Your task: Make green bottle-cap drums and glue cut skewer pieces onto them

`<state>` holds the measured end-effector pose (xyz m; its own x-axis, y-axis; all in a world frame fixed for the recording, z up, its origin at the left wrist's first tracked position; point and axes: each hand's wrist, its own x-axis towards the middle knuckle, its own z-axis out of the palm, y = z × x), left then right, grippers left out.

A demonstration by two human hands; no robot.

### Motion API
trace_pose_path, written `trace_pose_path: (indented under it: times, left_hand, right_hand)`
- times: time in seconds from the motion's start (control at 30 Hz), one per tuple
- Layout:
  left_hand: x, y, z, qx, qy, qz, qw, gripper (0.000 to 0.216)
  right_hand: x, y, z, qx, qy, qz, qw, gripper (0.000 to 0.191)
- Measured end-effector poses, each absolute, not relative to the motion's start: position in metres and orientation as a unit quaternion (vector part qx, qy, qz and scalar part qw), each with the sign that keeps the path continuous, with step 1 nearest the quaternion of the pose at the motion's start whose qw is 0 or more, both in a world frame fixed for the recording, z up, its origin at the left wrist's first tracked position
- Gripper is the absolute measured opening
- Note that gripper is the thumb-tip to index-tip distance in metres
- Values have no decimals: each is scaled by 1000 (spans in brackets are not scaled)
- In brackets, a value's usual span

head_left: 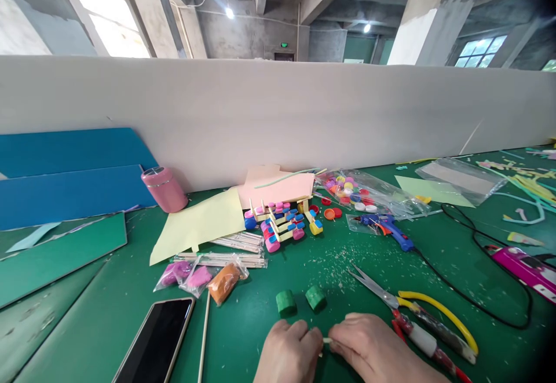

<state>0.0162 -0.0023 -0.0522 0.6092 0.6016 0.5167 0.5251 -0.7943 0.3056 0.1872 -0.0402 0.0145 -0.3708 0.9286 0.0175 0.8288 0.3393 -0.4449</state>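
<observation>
Two green cylinders (286, 303) on desk (243, 336), apart, just beyond left hand (290, 353) and right hand (371, 348). Both hands closed, pinching pale stick (327, 341) from opposite sides; small part visible in gap between them. Scissors (379, 289), blades parted, beside right hand. Rod (204, 336), then phone (154, 342), left of left hand. Glue gun (391, 231) beyond scissors.

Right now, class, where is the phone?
In the head view, the phone lies at the lower left, just left of the thin stick and nearer the camera than the orange packet.
</observation>
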Motion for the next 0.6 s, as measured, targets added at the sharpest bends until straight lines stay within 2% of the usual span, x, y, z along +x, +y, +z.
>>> trace_pose_path:
  times: [0.1, 0.2, 0.27, 0.33, 0.43, 0.6]
  left_hand:
    - [16, -1, -47, 895, 276, 315, 151, 37]
    - [13, -4, -27, 771, 299, 353, 437, 37]
    - [11, -6, -11, 602, 379, 403, 576, 35]
    - [11, -7, 0, 440, 396, 407, 695, 37]
    - [15, -6, 5, 330, 368, 415, 764, 36]
    - [21, -5, -6, 325, 366, 417, 766, 33]
  right_hand:
    - [196, -40, 34, -537, -787, 266, 146, 31]
    - [200, -38, 43, -498, -730, 432, 182, 37]
    - [197, -36, 43, -472, -673, 524, 223, 43]
    - [191, -33, 38, -472, -616, 554, 302, 43]
    - [177, -30, 30, -502, -559, 515, 413, 37]
    - [160, -29, 24, -506, -534, 489, 468, 31]
